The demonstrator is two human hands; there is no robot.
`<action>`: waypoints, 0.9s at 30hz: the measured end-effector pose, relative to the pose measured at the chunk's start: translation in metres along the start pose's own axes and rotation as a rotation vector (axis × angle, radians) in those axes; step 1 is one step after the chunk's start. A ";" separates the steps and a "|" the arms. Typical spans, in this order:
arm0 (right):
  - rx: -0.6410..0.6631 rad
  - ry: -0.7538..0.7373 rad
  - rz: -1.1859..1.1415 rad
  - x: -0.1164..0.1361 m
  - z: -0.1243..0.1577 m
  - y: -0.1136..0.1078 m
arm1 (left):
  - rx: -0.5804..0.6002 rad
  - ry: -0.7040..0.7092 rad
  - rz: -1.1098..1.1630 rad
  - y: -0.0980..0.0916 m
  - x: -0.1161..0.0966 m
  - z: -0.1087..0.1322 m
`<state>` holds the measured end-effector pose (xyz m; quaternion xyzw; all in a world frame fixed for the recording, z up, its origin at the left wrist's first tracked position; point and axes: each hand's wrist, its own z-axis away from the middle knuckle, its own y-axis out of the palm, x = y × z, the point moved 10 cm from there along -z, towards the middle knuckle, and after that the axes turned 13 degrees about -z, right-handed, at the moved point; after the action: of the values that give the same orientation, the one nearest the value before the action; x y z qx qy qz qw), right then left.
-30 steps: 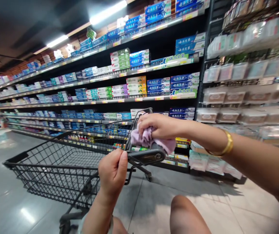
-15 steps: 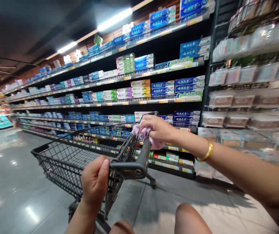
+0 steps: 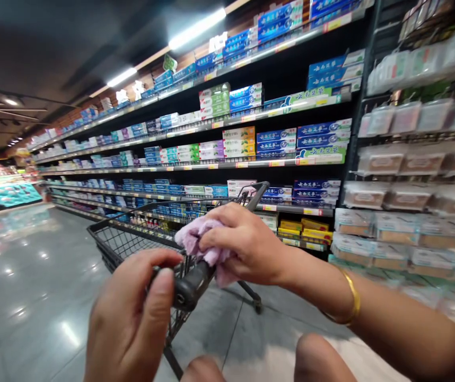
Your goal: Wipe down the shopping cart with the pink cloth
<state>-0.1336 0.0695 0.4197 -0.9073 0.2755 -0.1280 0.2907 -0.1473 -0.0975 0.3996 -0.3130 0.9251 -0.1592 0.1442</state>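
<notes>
A pale purple cloth is bunched in my right hand, whose fingers press it around the dark handle bar of a shopping cart. Part of the cloth hangs below the bar. My left hand is curled at the near end of the handle, thumb and forefinger around its dark corner; the other fingers are hidden behind the palm. The cart's black wire basket stretches away to the left beyond my hands.
Long shelves with toothpaste-like boxes run along the far side of the cart. Packaged goods hang on a rack at the right. Grey tiled floor lies at the left, and my knees show at the bottom.
My right hand and the cloth have come nearer, along the handle toward its near end. My left hand looks larger and closer, and the view has shifted slightly left.
</notes>
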 end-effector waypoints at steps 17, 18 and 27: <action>-0.210 0.158 0.183 -0.044 0.012 -0.014 | -0.179 0.391 -0.296 0.004 -0.050 0.006; -0.230 0.171 0.175 -0.043 0.013 -0.015 | -0.194 0.401 -0.273 0.004 -0.050 0.006; -0.247 0.039 0.184 -0.035 0.011 -0.010 | -0.247 0.405 -0.174 0.010 -0.043 0.004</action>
<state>-0.1533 0.1011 0.4148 -0.9045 0.3766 -0.0837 0.1817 -0.1183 -0.0638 0.3988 -0.3686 0.9171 -0.1161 -0.0979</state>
